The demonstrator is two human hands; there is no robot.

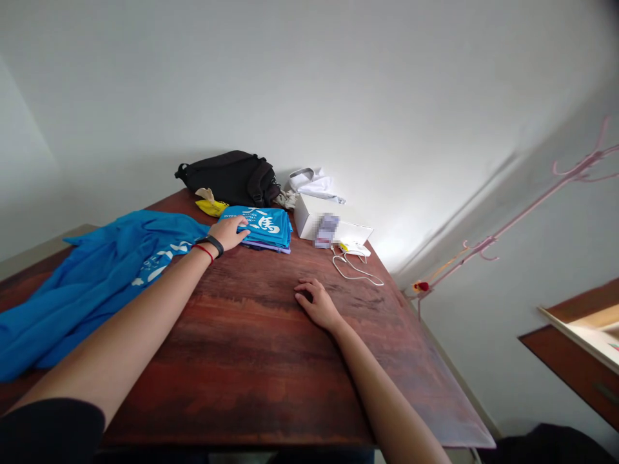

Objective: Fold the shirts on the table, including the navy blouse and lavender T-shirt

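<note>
A stack of folded blue T-shirts (278, 235) with white printing lies toward the far side of the wooden table (251, 374). My left hand (231, 233) rests at the stack's near left edge, fingers spread and gripping nothing visible. To its left, a loose, rumpled blue T-shirt (106, 277) with white print spreads across the table and runs partly behind my left forearm. My right hand (318, 306) sits over the middle of the table, its fingers loosely curved and apart, with nothing in it.
Behind the stack stand a black bag (222, 177), a yellow packet (211, 206) and a white box (309, 216). White fabric (316, 182) lies behind the box. A white cable (358, 277) curls right of it. A pink coat stand (527, 200) leans at right.
</note>
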